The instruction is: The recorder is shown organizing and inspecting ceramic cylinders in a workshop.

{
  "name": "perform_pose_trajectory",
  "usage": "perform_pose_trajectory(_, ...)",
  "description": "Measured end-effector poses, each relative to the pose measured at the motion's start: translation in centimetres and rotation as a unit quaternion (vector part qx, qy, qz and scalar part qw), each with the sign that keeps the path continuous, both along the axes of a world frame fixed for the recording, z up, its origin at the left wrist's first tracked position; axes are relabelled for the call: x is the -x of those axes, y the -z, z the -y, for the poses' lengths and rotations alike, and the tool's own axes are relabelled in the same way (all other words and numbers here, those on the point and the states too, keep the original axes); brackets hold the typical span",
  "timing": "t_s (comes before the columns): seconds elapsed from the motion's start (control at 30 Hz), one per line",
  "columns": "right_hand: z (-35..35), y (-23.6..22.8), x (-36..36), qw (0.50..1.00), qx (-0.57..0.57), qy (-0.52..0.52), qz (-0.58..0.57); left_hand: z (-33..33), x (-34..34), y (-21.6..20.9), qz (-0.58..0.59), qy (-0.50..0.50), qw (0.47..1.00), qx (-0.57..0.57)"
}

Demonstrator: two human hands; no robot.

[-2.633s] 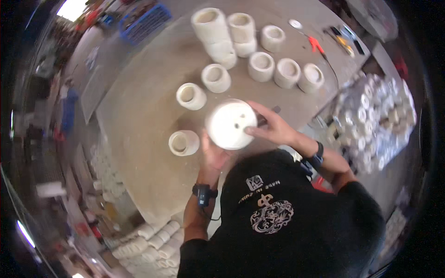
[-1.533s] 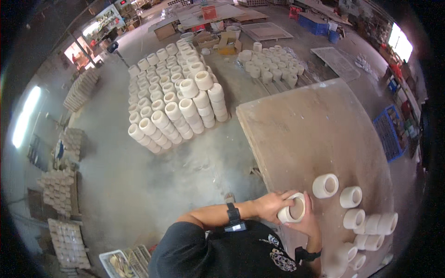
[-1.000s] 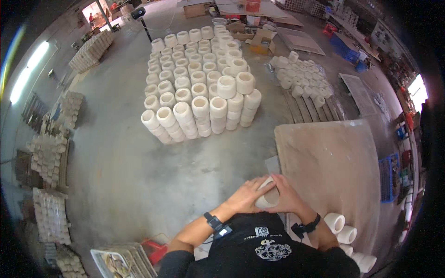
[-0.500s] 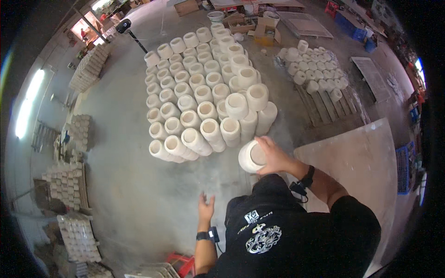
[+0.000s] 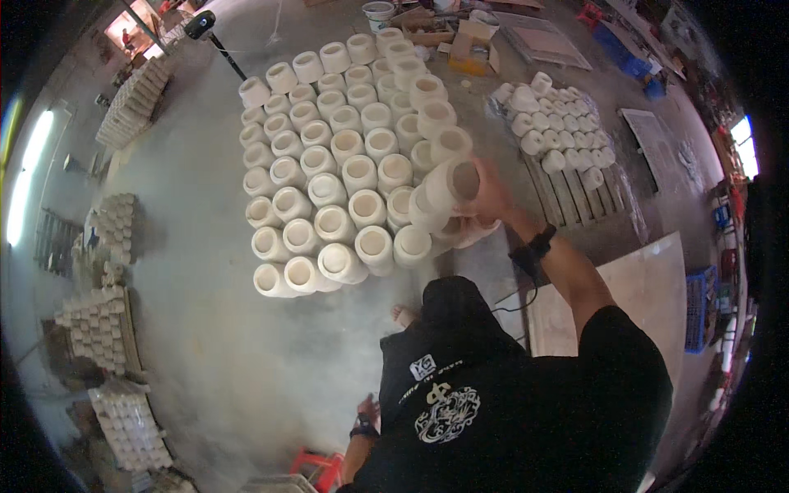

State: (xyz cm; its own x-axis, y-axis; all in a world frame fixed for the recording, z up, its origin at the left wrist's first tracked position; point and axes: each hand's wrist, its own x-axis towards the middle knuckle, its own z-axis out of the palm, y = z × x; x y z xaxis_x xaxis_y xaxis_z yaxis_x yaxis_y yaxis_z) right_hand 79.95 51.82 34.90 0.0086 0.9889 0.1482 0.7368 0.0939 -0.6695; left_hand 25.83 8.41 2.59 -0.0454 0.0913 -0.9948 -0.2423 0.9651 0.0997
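My right hand [image 5: 491,195] is closed on a whitish round pot [image 5: 450,187], its fingers over the far side of the rim. That pot is tilted, its open mouth toward me, at the near right corner of a large stack of similar pots [image 5: 345,146]. Other pots touch it or lie close behind it; whether it rests on them I cannot tell. Down by my left side, my left hand [image 5: 367,408] hangs empty with its fingers loosely apart, nearest to a red stool [image 5: 320,468].
A smaller group of white pots [image 5: 563,135] stands on a slatted wooden pallet [image 5: 575,195] to the right. Near my right side lies a large pale board [image 5: 612,300]. A black device on a pole [image 5: 215,43] rises behind the stack. More stacked pots [image 5: 94,329] line the left wall.
My right hand has carried the pot forward and up to the stack's near right corner. My left hand has dropped back and lower. The view has shifted, and I lean closer to the stack.
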Motion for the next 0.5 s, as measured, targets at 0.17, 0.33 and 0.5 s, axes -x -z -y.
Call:
perform_pose_trajectory(0.17, -6.8, 1.1, -0.5, 0.997, -0.035, 0.007, 0.072, -11.6, -3.6, -11.5, -0.116, -0.072, 0.978, -0.155)
perform_pose_trajectory(0.33, -12.8, 3.1, 0.5, 0.993, 0.017, -0.034, 0.112, -13.6, -6.8, -13.3, -0.151, -0.142, 0.956, -0.206)
perform_pose_trajectory(0.5, -15.5, 3.2, 1.6, 0.995, 0.047, -0.053, 0.072, -3.1, -6.9, -3.6, -0.089, -0.004, 0.976, -0.197)
